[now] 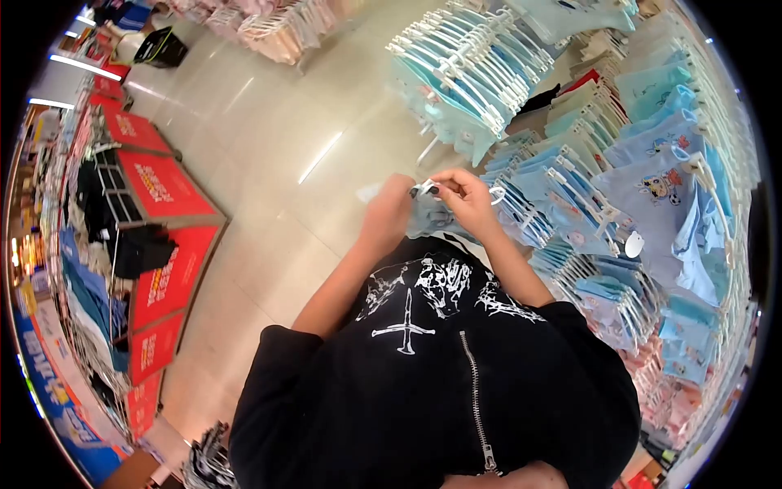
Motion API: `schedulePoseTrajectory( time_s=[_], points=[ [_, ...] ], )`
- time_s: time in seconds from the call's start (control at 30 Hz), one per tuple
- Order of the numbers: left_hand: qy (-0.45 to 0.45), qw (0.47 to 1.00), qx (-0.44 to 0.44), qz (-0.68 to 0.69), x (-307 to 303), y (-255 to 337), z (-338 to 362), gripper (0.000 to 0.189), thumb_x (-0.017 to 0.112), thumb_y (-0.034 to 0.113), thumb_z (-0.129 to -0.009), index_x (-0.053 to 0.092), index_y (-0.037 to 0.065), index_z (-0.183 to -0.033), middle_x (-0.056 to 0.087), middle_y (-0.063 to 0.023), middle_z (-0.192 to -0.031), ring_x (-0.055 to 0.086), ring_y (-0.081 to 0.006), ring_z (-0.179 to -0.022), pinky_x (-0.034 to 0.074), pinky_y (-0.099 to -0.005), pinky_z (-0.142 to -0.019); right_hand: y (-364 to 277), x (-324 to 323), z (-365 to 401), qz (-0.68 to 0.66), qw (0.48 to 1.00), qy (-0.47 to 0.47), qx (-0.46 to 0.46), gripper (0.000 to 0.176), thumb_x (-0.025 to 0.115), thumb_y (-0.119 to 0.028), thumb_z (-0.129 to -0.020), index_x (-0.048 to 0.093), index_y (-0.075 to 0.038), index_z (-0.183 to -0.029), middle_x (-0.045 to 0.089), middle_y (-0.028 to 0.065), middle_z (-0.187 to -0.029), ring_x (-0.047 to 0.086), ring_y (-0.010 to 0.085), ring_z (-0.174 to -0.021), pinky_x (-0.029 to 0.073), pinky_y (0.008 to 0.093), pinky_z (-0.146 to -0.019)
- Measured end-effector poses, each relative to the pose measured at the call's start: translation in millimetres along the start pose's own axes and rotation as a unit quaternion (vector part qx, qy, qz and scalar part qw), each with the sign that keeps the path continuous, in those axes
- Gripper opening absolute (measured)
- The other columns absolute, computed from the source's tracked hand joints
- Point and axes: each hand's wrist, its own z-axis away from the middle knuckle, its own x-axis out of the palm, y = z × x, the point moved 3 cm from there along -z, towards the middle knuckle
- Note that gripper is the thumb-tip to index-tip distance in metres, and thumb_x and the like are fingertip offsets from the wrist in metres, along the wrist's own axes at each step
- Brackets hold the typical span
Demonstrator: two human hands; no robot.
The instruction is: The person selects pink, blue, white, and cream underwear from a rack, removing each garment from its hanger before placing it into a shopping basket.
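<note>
Both my hands are raised in front of my chest around a small pale blue garment (432,220) on a white clip hanger (425,187). My left hand (386,213), slightly blurred, is closed at the left end of the hanger, with the garment's edge beside its fingers. With thumb and fingers together, my right hand (466,200) pinches the hanger near a clip. A white hook (497,195) sticks out to the right of that hand. The garment's lower part hangs close to my black shirt (407,383), and my fingers hide some of the hanger.
Close on the right stands a rack of light blue baby clothes (652,183) on white hangers. Another cluster of hangers (468,69) is ahead. Red sign panels (167,183) front a clothes display on the left. Tiled floor (277,155) lies between.
</note>
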Motion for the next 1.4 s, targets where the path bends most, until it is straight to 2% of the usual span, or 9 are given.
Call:
schedulePoseTrajectory(
  time_s=[0.23, 0.43, 0.53, 0.63, 0.73, 0.87, 0.97, 1.17, 1.4],
  points=[
    [-0.067, 0.997, 0.020, 0.039, -33, -32, -42, 0.012, 0.044, 0.004, -0.079, 0.047, 0.002, -0.091, 0.051, -0.0181, -0.078, 0.051, -0.0352, -0.073, 0.040, -0.0378, -0.063, -7, 25, -35, 0.035, 0.996, 0.080, -0.037, 0.014, 0.054, -0.007, -0.080, 0.059, 0.000, -0.091, 0.062, 0.0050, -0.081, 0.057, 0.0096, -0.075, 0.044, 0.0227, -0.068],
    [-0.127, 0.986, -0.072, 0.077, -50, -51, -58, 0.013, 0.047, 0.008, -0.081, 0.049, 0.002, -0.092, 0.054, -0.0176, -0.078, 0.053, -0.0356, -0.072, 0.042, -0.0367, -0.063, 12, 40, -47, 0.036, 0.989, 0.137, -0.041, 0.015, 0.059, -0.011, -0.076, 0.061, -0.003, -0.088, 0.058, 0.0049, -0.087, 0.055, 0.0129, -0.079, 0.043, 0.0241, -0.071],
    [-0.155, 0.987, 0.000, 0.048, -51, -69, -65, 0.016, 0.049, 0.013, -0.082, 0.052, 0.004, -0.094, 0.056, -0.0177, -0.079, 0.054, -0.0353, -0.073, 0.042, -0.0368, -0.063, 23, 46, -47, 0.065, 0.979, 0.190, -0.031, 0.017, 0.062, -0.010, -0.073, 0.060, -0.004, -0.089, 0.056, 0.0048, -0.091, 0.054, 0.0133, -0.079, 0.043, 0.0249, -0.072],
    [-0.252, 0.966, -0.045, -0.031, -49, -81, -67, 0.018, 0.051, 0.017, -0.081, 0.053, 0.004, -0.093, 0.057, -0.0189, -0.081, 0.055, -0.0348, -0.075, 0.043, -0.0377, -0.063, 47, 51, -47, 0.013, 0.973, 0.225, 0.038, 0.033, 0.066, -0.010, -0.070, 0.053, -0.006, -0.100, 0.055, 0.0058, -0.092, 0.054, 0.0158, -0.084, 0.043, 0.0278, -0.076],
    [-0.197, 0.975, -0.104, -0.025, -42, -120, -70, 0.016, 0.052, 0.016, -0.080, 0.055, 0.003, -0.089, 0.057, -0.0198, -0.081, 0.054, -0.0351, -0.077, 0.043, -0.0379, -0.064, 63, 46, -41, 0.135, 0.954, 0.270, 0.004, 0.037, 0.066, -0.012, -0.070, 0.050, -0.005, -0.103, 0.054, 0.0092, -0.096, 0.054, 0.0209, -0.090, 0.043, 0.0308, -0.080],
    [-0.040, 0.978, -0.205, 0.022, -26, -242, -79, 0.011, 0.050, 0.010, -0.080, 0.054, 0.001, -0.085, 0.054, -0.0065, -0.065, 0.049, -0.0155, -0.059, 0.040, -0.0292, -0.056, 88, 34, -6, 0.213, 0.929, 0.296, 0.055, 0.028, 0.062, -0.011, -0.073, 0.051, -0.003, -0.096, 0.053, 0.0122, -0.096, 0.054, 0.0234, -0.091, 0.042, 0.0313, -0.081],
    [0.019, 0.962, -0.261, 0.081, -12, -294, -92, 0.010, 0.050, 0.009, -0.079, 0.053, 0.000, -0.078, 0.050, -0.0016, -0.064, 0.043, -0.0100, -0.061, 0.037, -0.0275, -0.055, 123, 31, 35, 0.242, 0.922, 0.277, 0.125, 0.017, 0.059, -0.009, -0.075, 0.054, -0.002, -0.089, 0.056, 0.0110, -0.090, 0.056, 0.0203, -0.087, 0.043, 0.0294, -0.078],
    [0.039, 0.953, -0.295, 0.052, 18, -336, -113, 0.015, 0.054, 0.014, -0.078, 0.053, -0.001, -0.077, 0.052, -0.0084, -0.067, 0.047, -0.0157, -0.062, 0.039, -0.0308, -0.058, 184, 49, 112, 0.116, 0.917, 0.286, 0.251, 0.009, 0.056, -0.007, -0.077, 0.055, -0.002, -0.085, 0.059, 0.0042, -0.073, 0.056, 0.0109, -0.068, 0.045, 0.0240, -0.065],
    [0.044, 0.959, -0.279, -0.017, 32, -360, -112, 0.016, 0.053, 0.015, -0.079, 0.054, -0.001, -0.080, 0.056, -0.0147, -0.072, 0.052, -0.0257, -0.066, 0.040, -0.0353, -0.061, 185, 74, 125, 0.050, 0.916, 0.282, 0.282, 0.007, 0.055, -0.006, -0.079, 0.053, -0.002, -0.085, 0.058, 0.0027, -0.074, 0.055, 0.0078, -0.068, 0.044, 0.0221, -0.064]
  ],
)
